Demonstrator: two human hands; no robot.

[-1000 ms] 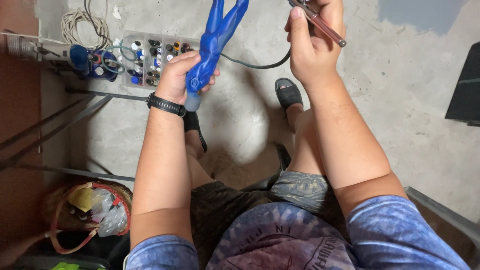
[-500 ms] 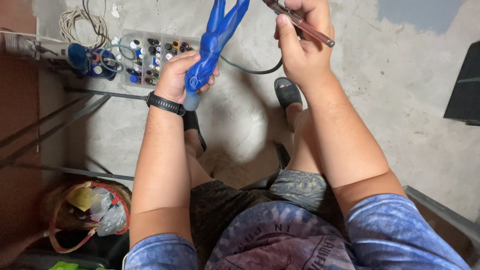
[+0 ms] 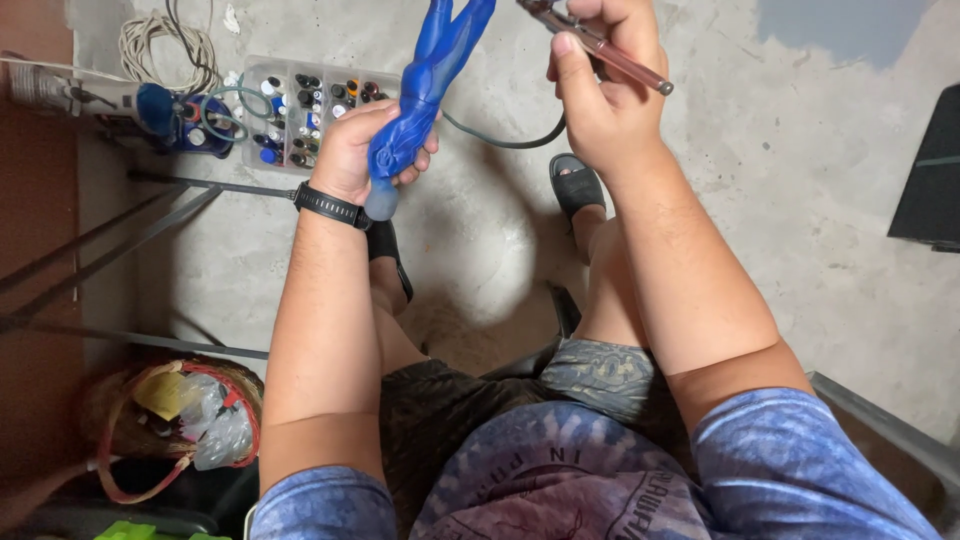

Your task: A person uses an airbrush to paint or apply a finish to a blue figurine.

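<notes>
My left hand (image 3: 362,150), with a black watch on the wrist, grips a long blue figure-shaped piece (image 3: 425,80) by its lower end; the piece points up out of the top of the view. My right hand (image 3: 600,90) holds a slim reddish-brown airbrush-like tool (image 3: 610,52) just right of the blue piece. A dark hose (image 3: 500,140) runs from under that hand across the floor. I sit with my knees apart, feet in black sandals on the concrete.
A clear compartment box of small paint bottles (image 3: 300,100) lies on the concrete floor at top left, beside a blue device (image 3: 170,110) and a coil of pale cord (image 3: 160,45). A basket with plastic bags (image 3: 180,420) stands at lower left. A black object (image 3: 930,180) is at right.
My right hand with the tool has drifted slightly left and up, closer to the blue piece. My left hand has held the blue piece nearly still.
</notes>
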